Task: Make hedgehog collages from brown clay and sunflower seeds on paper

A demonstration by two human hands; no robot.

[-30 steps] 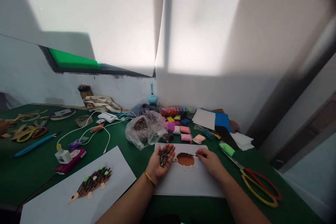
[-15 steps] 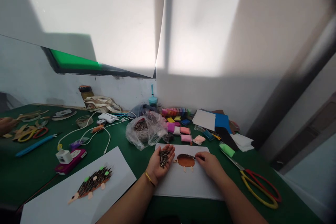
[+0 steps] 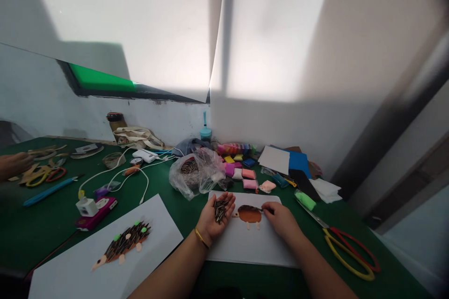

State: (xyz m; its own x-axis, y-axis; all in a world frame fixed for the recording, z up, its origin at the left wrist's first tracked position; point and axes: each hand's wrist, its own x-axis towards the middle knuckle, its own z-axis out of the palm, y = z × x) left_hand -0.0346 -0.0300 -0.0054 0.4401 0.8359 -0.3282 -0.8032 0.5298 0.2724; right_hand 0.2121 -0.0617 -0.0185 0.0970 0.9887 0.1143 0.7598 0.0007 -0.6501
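My left hand (image 3: 213, 218) lies palm up, cupped under a small heap of dark striped sunflower seeds (image 3: 220, 211). Beside it on a white sheet (image 3: 259, 247) is a brown clay hedgehog (image 3: 249, 216) with a pale snout and pale feet; dark seeds cover its upper edge. At the hedgehog's right end, my right hand (image 3: 278, 217) is closed in a pinch on what looks like a single dark seed, mostly hidden by the fingertips. A second sheet (image 3: 70, 271) at left bears a larger hedgehog (image 3: 126, 243) covered in seeds, with green and pale dots.
Behind my hands stand a plastic bag of seeds (image 3: 189, 168) and several clay packets (image 3: 249, 184). Large scissors (image 3: 351, 247) lie at right, near a green packet (image 3: 306, 200). White cables (image 3: 145, 182) and a pink power strip (image 3: 96, 215) are at left, beyond them another person's hand (image 3: 16, 166).
The view has shifted slightly. My two hands keep their places over the sheet, the right still at the hedgehog's end. The other person's hand at far left has come further into view.
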